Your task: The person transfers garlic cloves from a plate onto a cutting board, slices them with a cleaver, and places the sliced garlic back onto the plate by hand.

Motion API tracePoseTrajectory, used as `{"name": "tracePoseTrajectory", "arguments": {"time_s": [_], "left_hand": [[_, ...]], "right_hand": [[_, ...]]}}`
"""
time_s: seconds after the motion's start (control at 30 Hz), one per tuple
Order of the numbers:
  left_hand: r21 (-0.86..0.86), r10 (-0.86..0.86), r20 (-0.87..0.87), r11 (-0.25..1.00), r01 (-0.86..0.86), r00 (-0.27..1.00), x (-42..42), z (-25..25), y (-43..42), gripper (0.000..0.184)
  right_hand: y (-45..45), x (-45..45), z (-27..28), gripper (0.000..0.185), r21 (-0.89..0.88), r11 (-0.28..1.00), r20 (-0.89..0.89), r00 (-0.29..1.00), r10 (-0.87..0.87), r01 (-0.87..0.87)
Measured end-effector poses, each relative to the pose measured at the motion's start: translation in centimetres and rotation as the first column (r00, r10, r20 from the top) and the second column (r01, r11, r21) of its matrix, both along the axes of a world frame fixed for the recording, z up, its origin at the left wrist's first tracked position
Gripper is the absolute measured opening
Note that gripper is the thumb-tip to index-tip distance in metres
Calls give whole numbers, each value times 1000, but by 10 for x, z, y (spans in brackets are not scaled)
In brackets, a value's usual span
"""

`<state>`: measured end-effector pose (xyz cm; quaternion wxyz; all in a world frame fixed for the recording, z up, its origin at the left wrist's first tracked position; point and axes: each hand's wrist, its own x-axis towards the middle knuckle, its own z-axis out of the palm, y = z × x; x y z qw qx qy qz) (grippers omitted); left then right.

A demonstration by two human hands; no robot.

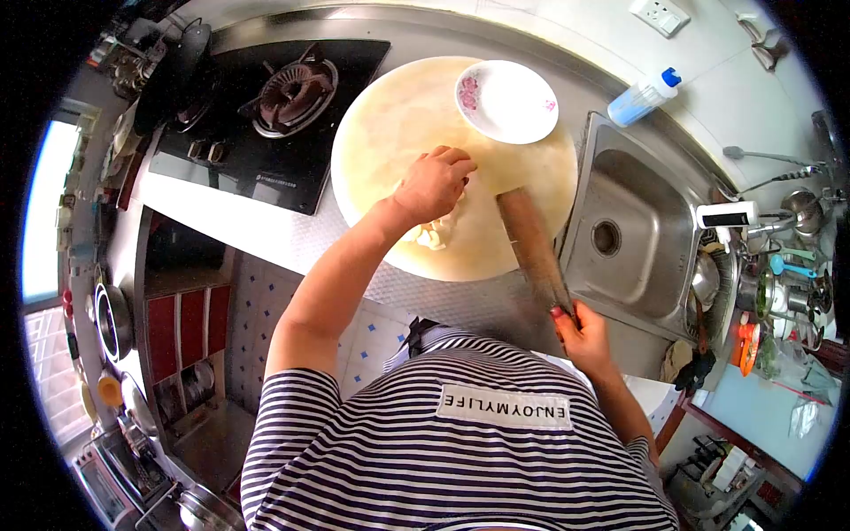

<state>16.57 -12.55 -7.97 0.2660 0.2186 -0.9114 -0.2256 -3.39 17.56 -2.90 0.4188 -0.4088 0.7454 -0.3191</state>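
Note:
My left hand (pixel 436 184) is over the round cutting board (pixel 372 115), its fingers curled together. Whatever they grip is hidden beneath them. Pale cut pieces of food (pixel 434 235) lie on the board just below that hand and partly under it. In my right hand (pixel 586 336) is the handle of a cleaver (pixel 531 248), at the board's right edge. The cleaver's broad blade slants up and left over the board, apart from the food. A white bowl with pink flowers (pixel 509 102) sits at the board's far right.
Left of the board is a black gas stove (pixel 292 93). To the right is a steel sink (pixel 637 239), with a blue-capped bottle (pixel 645 97) behind it. Utensils hang on the right wall, including a ladle (pixel 801 208). A wall socket (pixel 660 16) is at the top.

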Motion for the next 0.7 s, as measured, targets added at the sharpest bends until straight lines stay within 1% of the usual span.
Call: {"name": "tracePoseTrajectory", "arguments": {"time_s": [0.03,0.07,0.1,0.17,0.2,0.23,0.27,0.3,0.33,0.37,0.43,0.47,0.53,0.57,0.6,0.7], "left_hand": [[-13,1,118,1000,0,993,0,-1,0,21],[-26,3,237,1000,3,972,2,-3,1,21],[-26,-4,235,1000,11,972,4,1,2,21],[60,-37,384,998,15,923,15,13,9,21],[59,-38,385,998,16,922,23,13,12,21],[105,-11,265,994,-17,964,31,14,14,23],[153,23,142,987,-45,990,38,14,18,25],[150,24,144,988,-46,989,43,13,25,25],[110,236,17,965,-236,972,49,9,34,27],[97,429,-118,903,-419,896,54,4,43,30],[154,526,-115,847,-508,842,62,-7,58,49],[162,532,-89,842,-515,842,63,-13,66,55],[155,524,-56,845,-512,850,54,-16,74,71],[127,536,-41,840,-527,844,50,-17,76,74],[101,537,-23,841,-532,843,45,-16,76,73],[59,549,-1,834,-548,836,35,-18,76,73]], "right_hand": [[5,-1,-4,17,137,979,194,965,-179,154],[10,0,-7,24,161,955,399,868,-294,249],[10,1,-10,24,161,953,398,867,-301,257],[9,1,-21,27,274,895,549,707,-446,351],[7,2,-27,27,312,885,568,679,-465,345],[5,3,-32,27,312,886,569,679,-464,344],[3,5,-38,27,309,893,625,637,-451,328],[-1,8,-41,26,304,900,679,591,-435,313],[-6,11,-44,27,300,912,685,602,-410,281],[-12,15,-46,27,297,912,687,601,-409,281],[-25,26,-52,28,266,944,718,613,-330,197],[-30,30,-60,30,275,947,741,592,-317,164],[-46,43,-54,31,256,953,743,598,-301,163],[-54,50,-51,32,236,957,746,599,-290,168],[-61,56,-50,35,219,958,733,617,-285,182],[-75,66,-53,36,211,968,745,619,-249,136]]}}
